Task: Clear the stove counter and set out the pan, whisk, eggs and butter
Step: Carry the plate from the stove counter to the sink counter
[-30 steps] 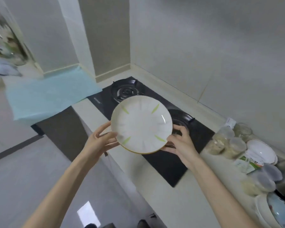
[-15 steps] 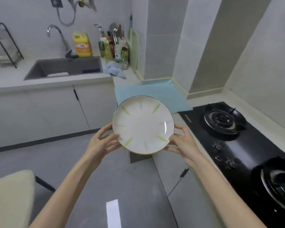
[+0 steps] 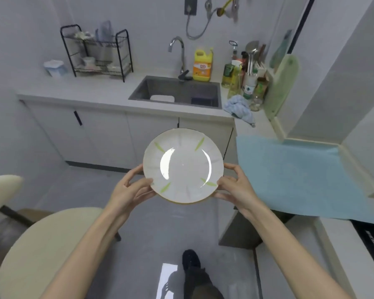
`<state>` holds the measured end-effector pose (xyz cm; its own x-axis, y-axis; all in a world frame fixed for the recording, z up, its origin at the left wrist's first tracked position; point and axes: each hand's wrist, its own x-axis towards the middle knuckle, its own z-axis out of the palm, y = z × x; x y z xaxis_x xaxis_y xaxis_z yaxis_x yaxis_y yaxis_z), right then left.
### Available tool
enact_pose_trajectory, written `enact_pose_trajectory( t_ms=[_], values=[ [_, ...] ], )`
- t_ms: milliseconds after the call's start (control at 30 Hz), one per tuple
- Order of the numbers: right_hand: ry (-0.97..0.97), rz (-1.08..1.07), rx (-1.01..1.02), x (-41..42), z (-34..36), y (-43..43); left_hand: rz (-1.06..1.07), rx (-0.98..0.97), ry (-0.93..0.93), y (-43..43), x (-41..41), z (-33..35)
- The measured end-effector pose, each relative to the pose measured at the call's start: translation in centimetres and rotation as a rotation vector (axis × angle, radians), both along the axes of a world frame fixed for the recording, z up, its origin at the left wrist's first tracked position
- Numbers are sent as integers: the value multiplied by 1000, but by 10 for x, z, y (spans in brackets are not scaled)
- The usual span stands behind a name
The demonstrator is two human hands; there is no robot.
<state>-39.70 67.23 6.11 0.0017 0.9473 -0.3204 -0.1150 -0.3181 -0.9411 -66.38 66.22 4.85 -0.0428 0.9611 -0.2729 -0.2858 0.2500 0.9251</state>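
Glossy white plate [image 3: 183, 166], round with green leaf strokes, sits clasped by your left hand [image 3: 129, 190] and right hand [image 3: 235, 187] at opposite rims; yellow bottle [image 3: 202, 64] label unreadable.

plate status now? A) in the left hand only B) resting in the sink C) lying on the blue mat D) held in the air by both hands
D: the left hand and right hand grip opposite edges of the plate, which is above the floor, short of the sink and beside the blue mat.
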Motion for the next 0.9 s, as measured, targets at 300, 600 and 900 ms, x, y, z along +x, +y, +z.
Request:
enact_pose_trajectory(
  t_ms=[300, 600, 900],
  values=[
    [-26, 207, 25, -64, -4, 200, 216, 6, -25, 141, -55, 4],
    [-8, 435, 4, -163, 3, 370, 439, -14, -73, 258, -135, 10],
    [-46, 503, 5, -299, -14, 501, 503, -27, -46, 373, -260, -16]
  ],
)
